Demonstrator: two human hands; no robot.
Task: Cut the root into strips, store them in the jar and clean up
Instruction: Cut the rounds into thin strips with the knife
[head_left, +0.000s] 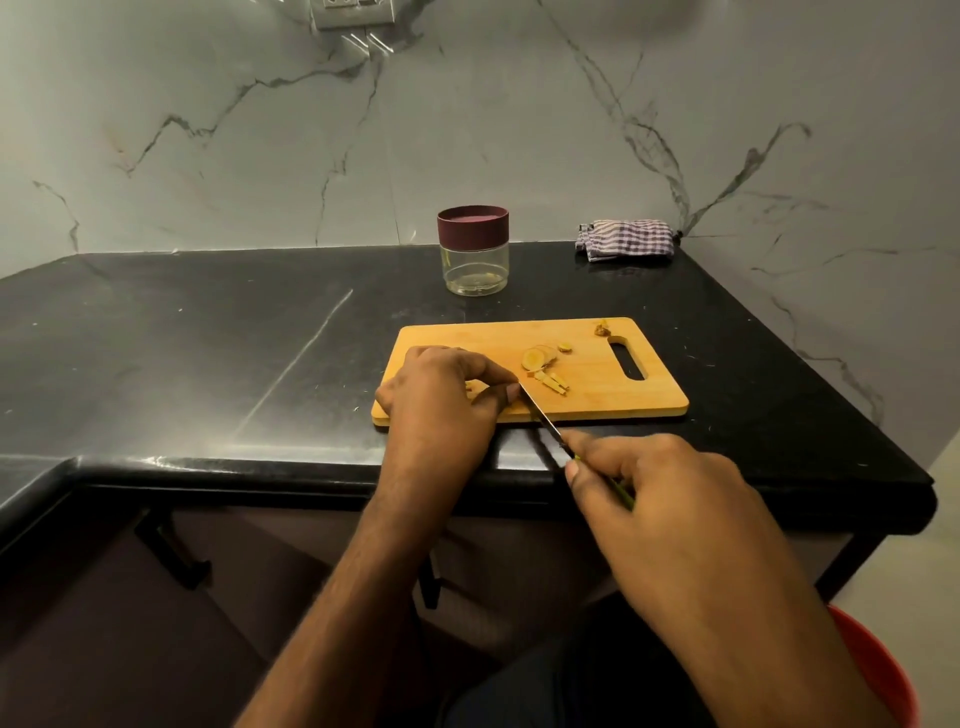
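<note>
Left hand (447, 400) hides the root piece it pinches; right hand (670, 499) grips knife (540, 415), strips (550, 382) just beyond.

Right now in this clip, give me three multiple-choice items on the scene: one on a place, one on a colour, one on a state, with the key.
1. Where does the checked cloth lie?
A. On the cutting board
B. At the back of the counter, right of the jar
C. Inside the jar

2. What colour is the jar's lid?
A. Dark maroon
B. Bright yellow
C. White

3. What is the state of the jar?
A. Open and full of strips
B. Tipped on its side
C. Upright, lid on, looks empty

Key: 1 B, the cloth sits against the wall beyond the cutting board. 2 A, the lid shows dark maroon above clear glass. 3 C, the jar stands closed while the cut root pieces lie on the board, where the right hand holds the knife and the left hand pinches a piece.
</note>
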